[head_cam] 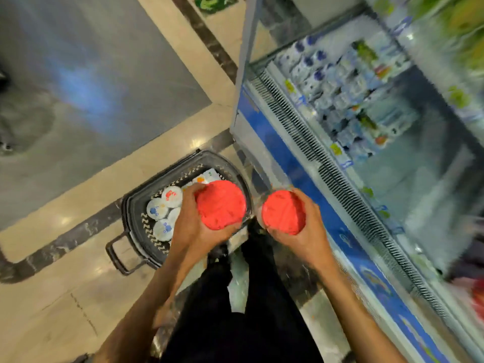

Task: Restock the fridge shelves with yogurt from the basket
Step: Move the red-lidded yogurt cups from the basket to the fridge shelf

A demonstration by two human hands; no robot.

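Red-lidded yogurt tub (221,204) in left hand (192,227), fingers curled round it; second tub (284,212) same in right hand (310,233). We see the basket (141,226) centre-left, fridge (288,163) right.

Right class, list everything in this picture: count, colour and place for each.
floor: beige and grey tiles
fridge: one, blue front strip, right
basket: one, dark, on the floor left of the fridge
yogurt cups: at least five, white lids, in the basket
left tub: one, red top, held nearer the basket
right tub: one, red top, held nearer the fridge
shelf bottles: many, white and blue, inside the fridge, blurred
left hand: one, grips the left tub
right hand: one, grips the right tub
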